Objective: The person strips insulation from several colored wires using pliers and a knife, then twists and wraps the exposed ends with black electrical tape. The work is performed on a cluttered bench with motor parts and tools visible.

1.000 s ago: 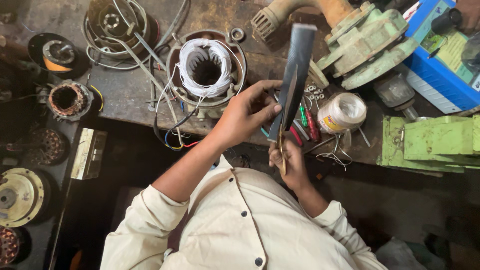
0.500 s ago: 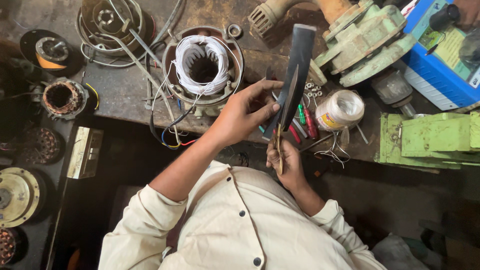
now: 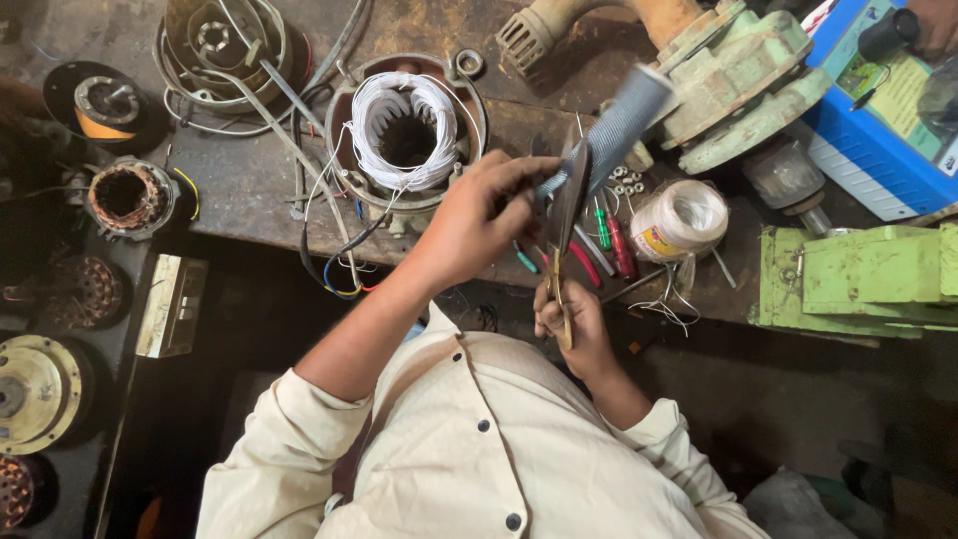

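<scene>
Gripping grey strip [image 3: 619, 125]: left hand [image 3: 479, 215]; right hand [image 3: 571, 324] beneath.

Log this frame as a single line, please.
left hand: holds grey strip | right hand: scissors at strip | stator on bench

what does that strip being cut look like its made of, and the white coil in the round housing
The strip looks like thin, matte grey insulating paper or film; it bends under the left hand. The coil looks like winding wire wrapped in glossy white sleeving, though the wire itself is hidden.
</scene>
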